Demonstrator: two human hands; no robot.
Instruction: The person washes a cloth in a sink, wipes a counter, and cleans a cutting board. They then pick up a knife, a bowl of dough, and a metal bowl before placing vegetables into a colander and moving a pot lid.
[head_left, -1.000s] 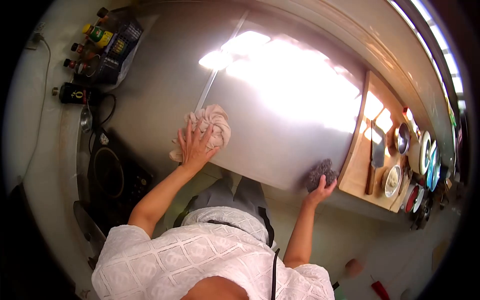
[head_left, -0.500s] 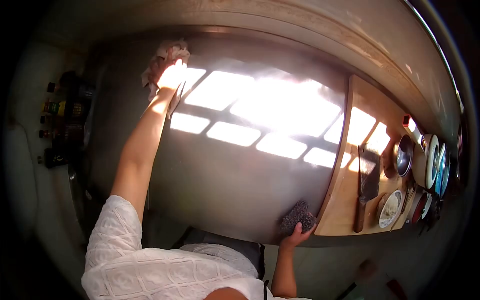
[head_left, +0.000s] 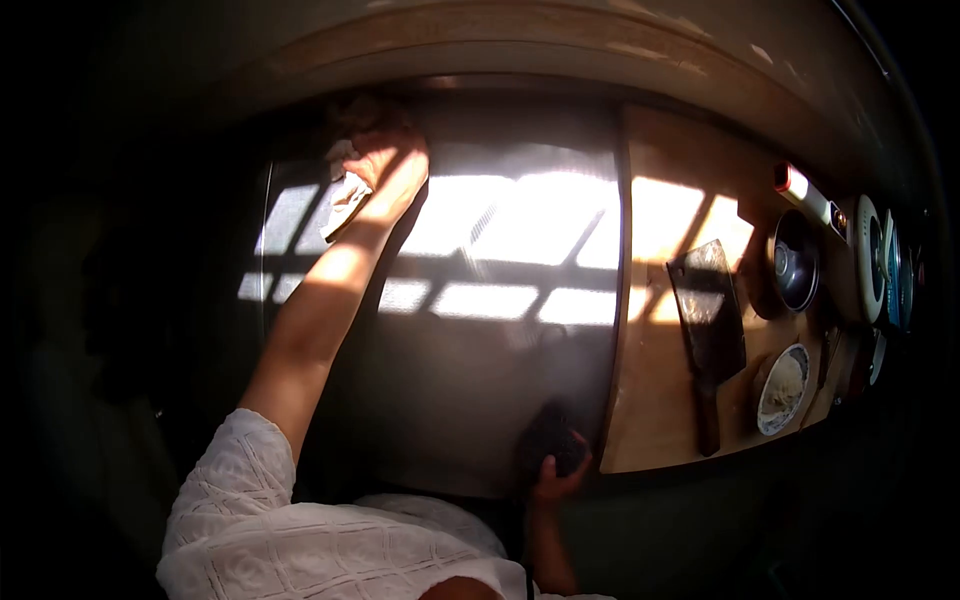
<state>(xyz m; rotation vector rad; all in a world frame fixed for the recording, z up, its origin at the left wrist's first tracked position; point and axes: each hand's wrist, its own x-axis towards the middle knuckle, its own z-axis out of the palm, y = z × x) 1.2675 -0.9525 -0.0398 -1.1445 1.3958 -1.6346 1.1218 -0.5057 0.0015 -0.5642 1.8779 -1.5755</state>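
My left hand (head_left: pixel 392 165) is stretched far out to the back of the metal countertop (head_left: pixel 440 390), its fingers closed over a crumpled pale cloth (head_left: pixel 348 192) pressed on the surface. Part of the cloth lies hidden under the hand and in shadow. Close to the front edge, beside the wooden board, my right hand (head_left: pixel 560 482) is wrapped round a dark, rough-looking scouring pad (head_left: pixel 553 445), which rests against the counter.
On the wooden cutting board (head_left: pixel 650 400) at right lie a cleaver (head_left: pixel 710 310), a metal bowl (head_left: pixel 796 260) and a patterned bowl with pale contents (head_left: pixel 783 390). A red-and-white object (head_left: pixel 805 195) and stacked dishes (head_left: pixel 870 260) stand farther right. Bright window light crosses the counter.
My left hand and the cloth have moved right along the back of the counter. My right hand keeps the pad near the board. The view has shifted right and darkened.
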